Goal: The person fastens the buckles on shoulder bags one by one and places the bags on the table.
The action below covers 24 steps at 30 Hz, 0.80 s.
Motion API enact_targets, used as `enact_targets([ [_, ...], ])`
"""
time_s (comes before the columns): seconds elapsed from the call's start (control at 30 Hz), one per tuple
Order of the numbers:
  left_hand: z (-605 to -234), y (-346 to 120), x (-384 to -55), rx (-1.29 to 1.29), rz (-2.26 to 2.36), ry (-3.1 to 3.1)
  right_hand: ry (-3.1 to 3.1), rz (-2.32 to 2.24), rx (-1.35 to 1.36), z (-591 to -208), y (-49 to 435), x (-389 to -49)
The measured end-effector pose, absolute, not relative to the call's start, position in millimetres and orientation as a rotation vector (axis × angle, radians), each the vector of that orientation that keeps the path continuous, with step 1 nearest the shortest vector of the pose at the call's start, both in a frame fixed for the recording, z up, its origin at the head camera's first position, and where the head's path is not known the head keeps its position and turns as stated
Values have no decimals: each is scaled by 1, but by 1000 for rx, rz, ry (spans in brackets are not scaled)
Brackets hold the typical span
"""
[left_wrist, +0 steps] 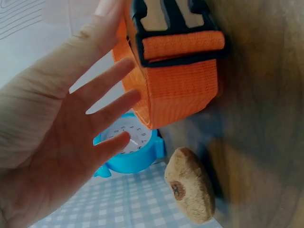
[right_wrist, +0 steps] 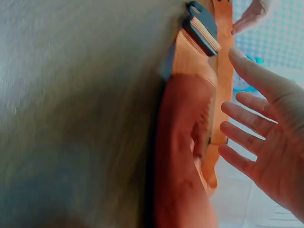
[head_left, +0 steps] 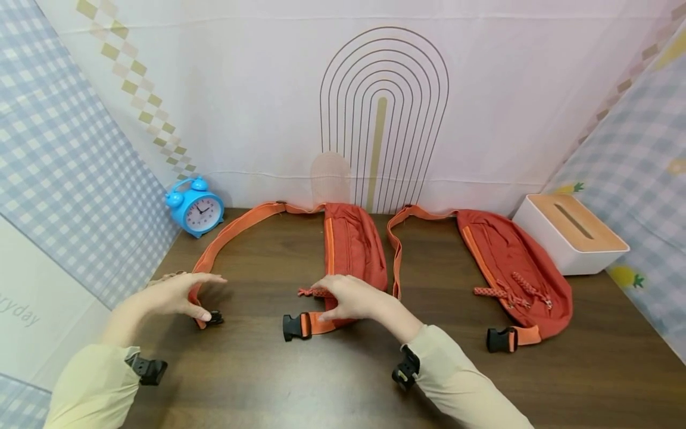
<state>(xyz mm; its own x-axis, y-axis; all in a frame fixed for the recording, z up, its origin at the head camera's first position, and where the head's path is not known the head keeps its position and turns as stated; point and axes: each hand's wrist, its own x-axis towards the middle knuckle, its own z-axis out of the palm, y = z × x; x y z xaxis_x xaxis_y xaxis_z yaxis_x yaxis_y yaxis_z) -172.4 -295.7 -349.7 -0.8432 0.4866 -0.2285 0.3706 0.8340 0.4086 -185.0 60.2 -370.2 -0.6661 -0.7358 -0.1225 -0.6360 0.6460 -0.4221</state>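
A red waist bag (head_left: 358, 247) lies on the table in the middle of the head view, its orange strap (head_left: 240, 223) curving off to the left. At that strap's end is a black prong buckle (head_left: 215, 317), seen large in the left wrist view. My left hand (head_left: 179, 293) hovers around the strap end, fingers spread and apparently not gripping it. Over the bag's near end is my right hand (head_left: 356, 297), thumb and fingers apart in the right wrist view. Beside its thumb lies the black socket buckle (head_left: 294, 327) on a short orange strap.
A second red waist bag (head_left: 514, 268) lies to the right, its socket buckle (head_left: 501, 340) toward the front. Behind it stands a white tissue box (head_left: 568, 238) with a wooden lid. A blue alarm clock (head_left: 197, 207) is at back left. A tan plush-like object (left_wrist: 190, 185) sits near the left hand.
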Motion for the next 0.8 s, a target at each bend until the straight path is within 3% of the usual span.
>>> enact_targets([
  [0.8,-371,-299,-190,836,699,2466,2372,-582,-1100,-391,28,-191],
])
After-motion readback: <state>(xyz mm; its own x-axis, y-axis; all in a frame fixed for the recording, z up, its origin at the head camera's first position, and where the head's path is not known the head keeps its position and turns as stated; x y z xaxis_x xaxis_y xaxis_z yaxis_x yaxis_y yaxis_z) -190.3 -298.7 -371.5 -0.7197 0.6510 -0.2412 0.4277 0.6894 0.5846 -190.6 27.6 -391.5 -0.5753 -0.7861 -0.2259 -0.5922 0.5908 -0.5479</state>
